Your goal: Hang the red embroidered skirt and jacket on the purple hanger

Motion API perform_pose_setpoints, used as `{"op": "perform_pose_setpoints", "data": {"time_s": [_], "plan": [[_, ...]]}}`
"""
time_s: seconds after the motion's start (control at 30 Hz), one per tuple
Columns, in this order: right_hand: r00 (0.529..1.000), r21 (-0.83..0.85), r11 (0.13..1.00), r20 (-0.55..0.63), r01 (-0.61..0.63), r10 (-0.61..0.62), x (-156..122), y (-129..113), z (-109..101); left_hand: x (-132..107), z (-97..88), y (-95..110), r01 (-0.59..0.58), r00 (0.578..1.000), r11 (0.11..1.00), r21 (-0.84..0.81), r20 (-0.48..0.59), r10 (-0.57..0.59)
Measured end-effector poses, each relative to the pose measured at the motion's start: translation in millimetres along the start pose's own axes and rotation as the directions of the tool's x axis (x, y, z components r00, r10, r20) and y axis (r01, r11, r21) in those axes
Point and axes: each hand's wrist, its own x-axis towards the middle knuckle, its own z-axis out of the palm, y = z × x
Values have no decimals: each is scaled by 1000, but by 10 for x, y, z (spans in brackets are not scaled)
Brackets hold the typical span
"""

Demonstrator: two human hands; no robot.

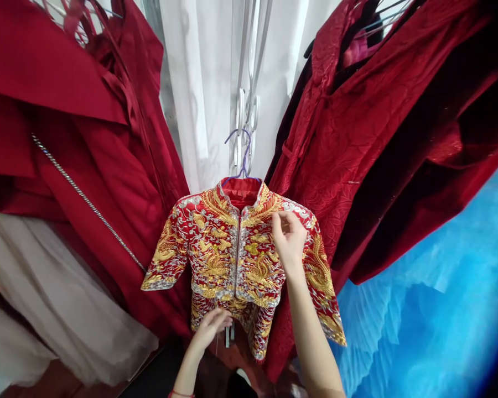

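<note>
A red jacket (216, 249) with gold and silver embroidery hangs in front of me on a purple wire hanger (244, 157). My right hand (290, 237) is over the jacket's chest on the right side, thumb and fingers curled into a pinch; anything between the tips is too small to make out. Below the front hem, my left hand (211, 330) has its fingers closed beside the embroidered lower piece (263, 331). Two short pale strips (229, 335) show just past those fingers, their kind unclear. A fine thread seems to hang under this hand.
Dark red garments (120, 166) hang on the left, one with a glittering chain-like trim (83, 193). Patterned red clothing (340, 138) hangs on the right, beside bright blue fabric (440, 309). White curtains (195, 83) are behind. Pale sheer cloth (66, 298) fills the lower left.
</note>
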Motion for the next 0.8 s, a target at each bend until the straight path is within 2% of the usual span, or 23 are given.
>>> {"op": "perform_pose_setpoints", "data": {"time_s": [0.03, 0.07, 0.1, 0.13, 0.17, 0.2, 0.23, 0.27, 0.3, 0.33, 0.4, 0.43, 0.47, 0.5, 0.53, 0.57, 0.6, 0.63, 0.73, 0.77, 0.8], "plan": [[996, -101, 993, -55, 59, -64, 78, 41, -23, -30, -75, 293, -141, 990, 986, 87, -17, 143], [986, -224, 969, -103, 107, -132, 161, 85, -51, -57, -153, 629, -306, 939, 932, 193, -99, 329], [973, -347, 927, -123, 141, -195, 247, 134, -86, -77, -230, 998, -429, 843, 853, 298, -208, 496], [965, -448, 878, -108, 166, -238, 335, 188, -127, -86, -302, 1387, -510, 703, 758, 405, -312, 639], [966, -513, 837, -57, 188, -252, 422, 249, -173, -80, -366, 1778, -556, 542, 655, 512, -375, 752], [971, -538, 815, 31, 214, -235, 508, 316, -221, -55, -419, 2156, -574, 351, 536, 620, -405, 844], [972, -531, 814, 137, 236, -193, 592, 389, -266, -10, -460, 2503, -539, 202, 421, 730, -373, 906], [961, -506, 827, 240, 246, -138, 670, 465, -306, 55, -488, 2805, -474, 104, 323, 819, -312, 944], [943, -480, 845, 324, 237, -81, 742, 542, -335, 135, -504, 3053, -408, 81, 262, 875, -251, 964], [925, -461, 861, 379, 216, -29, 804, 616, -351, 225, -509, 3241, -366, 122, 230, 902, -198, 973], [909, -451, 875, 416, 176, 32, 884, 737, -344, 395, -492, 3441, -329, 348, 244, 912, -123, 929], [913, -453, 875, 407, 173, 30, 894, 776, -325, 458, -477, 3467, -297, 425, 273, 915, -129, 896], [924, -456, 871, 381, 185, 3, 880, 795, -298, 500, -459, 3457, -261, 470, 300, 918, -151, 870], [944, -462, 863, 327, 204, -48, 840, 793, -266, 518, -441, 3424, -222, 479, 321, 921, -183, 859], [961, -470, 853, 247, 228, -120, 775, 771, -230, 513, -423, 3381, -189, 463, 333, 924, -215, 860], [962, -474, 838, 167, 270, -216, 687, 730, -191, 490, -407, 3335, -168, 443, 336, 927, -234, 866], [939, -466, 817, 119, 341, -324, 584, 675, -147, 453, -392, 3294, -156, 429, 338, 928, -244, 869], [895, -440, 785, 117, 436, -431, 472, 610, -98, 410, -377, 3262, -149, 425, 341, 928, -251, 869], [707, -248, 663, 284, 706, -647, 174, 428, 85, 288, -334, 3224, -134, 419, 346, 929, -264, 869], [675, -197, 650, 314, 734, -667, 107, 391, 150, 260, -321, 3225, -130, 421, 348, 928, -266, 867], [676, -174, 660, 312, 731, -667, 59, 370, 211, 239, -309, 3229, -127, 424, 351, 928, -269, 865]]}}
